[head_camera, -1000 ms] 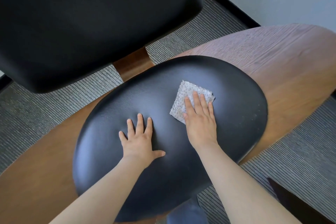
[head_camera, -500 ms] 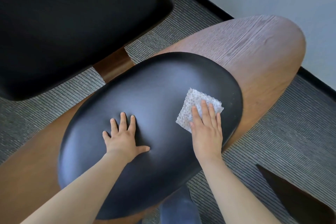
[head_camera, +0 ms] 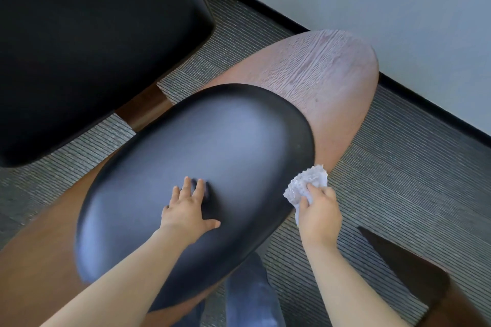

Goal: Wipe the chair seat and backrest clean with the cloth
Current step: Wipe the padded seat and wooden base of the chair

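The black padded chair seat (head_camera: 207, 141) fills the middle of the view on its curved wooden shell (head_camera: 326, 87). The black backrest (head_camera: 87, 42) rises at the upper left. My left hand (head_camera: 188, 210) rests flat on the seat cushion with its fingers spread. My right hand (head_camera: 317, 214) is off the seat's right edge, over the carpet, and grips the white textured cloth (head_camera: 305, 183), which is bunched up between the fingers. The cloth touches no part of the seat.
Striped grey carpet (head_camera: 398, 180) lies around the chair. A white wall (head_camera: 372, 8) with a black skirting strip runs along the right. A dark wooden piece (head_camera: 414, 273) juts in at the lower right. A leg in blue jeans (head_camera: 252, 297) shows below the seat.
My right hand slid the cloth rightward across the seat, off its right edge, and bunched it in a grip. The left hand stayed flat on the cushion. The view shifted right.
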`<state>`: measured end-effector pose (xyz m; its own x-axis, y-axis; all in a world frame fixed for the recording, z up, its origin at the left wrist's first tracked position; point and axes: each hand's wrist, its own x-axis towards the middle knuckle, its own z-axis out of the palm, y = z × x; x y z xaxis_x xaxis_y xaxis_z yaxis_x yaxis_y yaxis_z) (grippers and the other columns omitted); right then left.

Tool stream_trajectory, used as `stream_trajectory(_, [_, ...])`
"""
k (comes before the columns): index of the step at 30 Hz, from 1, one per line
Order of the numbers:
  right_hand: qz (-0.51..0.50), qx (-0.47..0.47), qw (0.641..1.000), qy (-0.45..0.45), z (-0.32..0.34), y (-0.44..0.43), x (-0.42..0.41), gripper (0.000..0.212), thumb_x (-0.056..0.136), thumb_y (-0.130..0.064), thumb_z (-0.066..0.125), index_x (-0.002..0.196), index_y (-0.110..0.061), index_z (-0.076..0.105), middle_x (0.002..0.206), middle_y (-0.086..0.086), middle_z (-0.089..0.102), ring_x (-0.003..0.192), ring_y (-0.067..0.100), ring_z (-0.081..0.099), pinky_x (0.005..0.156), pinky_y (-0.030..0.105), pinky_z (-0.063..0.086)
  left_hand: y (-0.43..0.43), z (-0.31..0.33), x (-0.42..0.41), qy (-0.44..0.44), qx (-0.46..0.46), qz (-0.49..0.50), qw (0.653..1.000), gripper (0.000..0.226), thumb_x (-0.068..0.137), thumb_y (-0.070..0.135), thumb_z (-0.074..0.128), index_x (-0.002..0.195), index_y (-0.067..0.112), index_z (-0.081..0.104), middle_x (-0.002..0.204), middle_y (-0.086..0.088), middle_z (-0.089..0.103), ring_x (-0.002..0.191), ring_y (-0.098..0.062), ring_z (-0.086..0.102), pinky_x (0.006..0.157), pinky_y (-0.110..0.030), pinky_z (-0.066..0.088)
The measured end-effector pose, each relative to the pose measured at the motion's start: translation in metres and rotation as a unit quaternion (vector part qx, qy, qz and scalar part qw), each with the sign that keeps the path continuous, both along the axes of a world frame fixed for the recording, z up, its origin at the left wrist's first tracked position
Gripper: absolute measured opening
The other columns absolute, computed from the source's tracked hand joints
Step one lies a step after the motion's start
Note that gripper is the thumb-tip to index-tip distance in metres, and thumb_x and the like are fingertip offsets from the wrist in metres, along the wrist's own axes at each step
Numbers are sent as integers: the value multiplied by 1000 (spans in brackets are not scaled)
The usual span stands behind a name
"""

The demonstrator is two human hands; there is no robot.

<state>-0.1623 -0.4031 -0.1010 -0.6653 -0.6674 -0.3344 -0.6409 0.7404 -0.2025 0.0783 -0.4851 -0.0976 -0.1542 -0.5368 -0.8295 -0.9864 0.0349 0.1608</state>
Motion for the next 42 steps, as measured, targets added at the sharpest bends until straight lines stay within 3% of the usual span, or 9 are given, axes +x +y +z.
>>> stream_trajectory(3, [-51,86,995,-2,15,10,-20,17,87,-15,59,103,-12,67,111,7,54,74,22,54,58,30,39,3,13,-15,-3,11,-11,1000,104,80,58,63,151,28,-7,160,-1,-15,148,-29,-7,114,-45,25])
stream_trajectory(7, [-62,65,996,-9,35,8,-27,21,85,-20,62,105,-15,66,97,-3,43,74,21,53,56,30,40,-2,29,-29,-16,7,-16,1000,102,82,59,60,151,27,-8,160,-2,-15,148,-29,-7,114,-44,28])
stream_trajectory(12, [13,-17,998,-57,51,-22,-5,32,84,-26,65,116,-24,63,103,-5,48,80,15,54,60,29,46,-12,44,-37,-33,4,-8,999,100,84,59,58,152,26,-7,160,-3,-15,148,-30,-6,115,-45,28])
stream_trajectory(20, [141,-114,978,-104,44,-98,38,35,80,-23,69,115,-23,66,110,-1,50,97,20,56,72,32,51,-29,30,-12,-34,-6,57,998,96,85,56,57,152,26,-4,161,-2,-10,148,-30,-3,115,-44,26])
stream_trajectory(28, [265,-122,948,-128,-5,-177,103,42,87,-21,63,129,-16,57,124,4,46,105,22,55,85,32,49,-66,-32,46,-72,-32,87,993,120,66,65,71,151,28,-5,159,-2,-17,146,-34,-13,116,-53,17])
stream_trajectory(35, [346,-118,928,-79,-47,-238,158,41,89,-19,61,129,-17,56,133,6,45,114,25,47,75,37,48,-70,-64,69,-80,-31,80,993,134,59,72,70,148,30,-21,156,2,-29,145,-34,-19,113,-61,13])
stream_trajectory(39, [374,-110,921,-21,-68,-256,179,40,76,-11,73,114,-20,65,123,3,57,99,27,54,61,33,50,-68,-66,70,-80,-33,79,993,133,61,71,69,147,29,-25,154,2,-33,144,-35,-23,113,-63,8])
stream_trajectory(41, [387,-107,915,28,-76,-260,184,34,72,-14,76,105,-20,69,120,3,60,96,27,56,68,34,49,-68,-68,69,-84,-32,79,993,134,62,71,69,146,28,-26,153,1,-35,143,-35,-24,113,-64,8])
stream_trajectory(42, [412,-80,906,53,-81,-260,184,31,77,-19,71,107,-19,68,128,4,56,108,29,53,81,39,47,-68,-69,68,-86,-31,77,993,133,62,71,68,146,27,-26,153,1,-35,143,-36,-25,112,-65,8])
